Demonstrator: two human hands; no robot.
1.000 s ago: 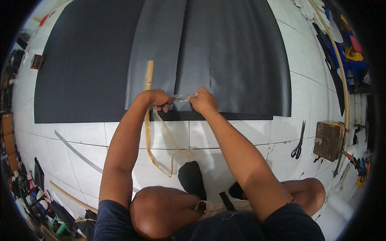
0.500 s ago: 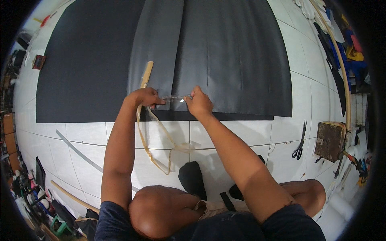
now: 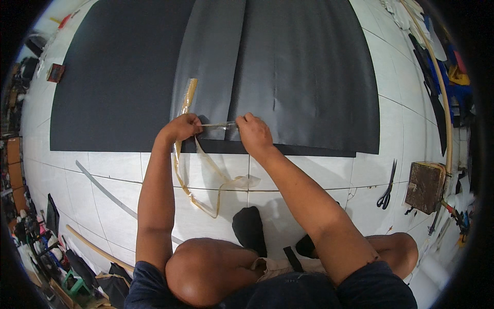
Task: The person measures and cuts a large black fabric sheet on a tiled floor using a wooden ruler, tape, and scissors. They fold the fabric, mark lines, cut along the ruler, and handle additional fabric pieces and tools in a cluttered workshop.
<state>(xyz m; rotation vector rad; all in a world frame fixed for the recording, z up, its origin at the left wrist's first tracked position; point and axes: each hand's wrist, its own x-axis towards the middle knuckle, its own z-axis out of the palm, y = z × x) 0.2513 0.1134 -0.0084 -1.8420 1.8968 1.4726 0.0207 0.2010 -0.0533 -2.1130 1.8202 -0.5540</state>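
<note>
Clear strip spans the gap btwn the person's two hands, pulled approx. straight, over the near end of the dark grey sheet. L hand mostly closed, thumb + fingers pinching the strip's left end; R hand likewise curled, gripping the right end. Yellowish strip w/ shiny clear film runs past L hand, upper end above the grey sheet, lower part looping down nr the tiled floor; can't tell if it joins the clear strip. Grey sheet lies on a larger black sheet, which shows to the left & along the near edge. Person squats just below, dark sock nr the loop. Further out: black scissors & brown box on R, thin grey strip on L.
</note>
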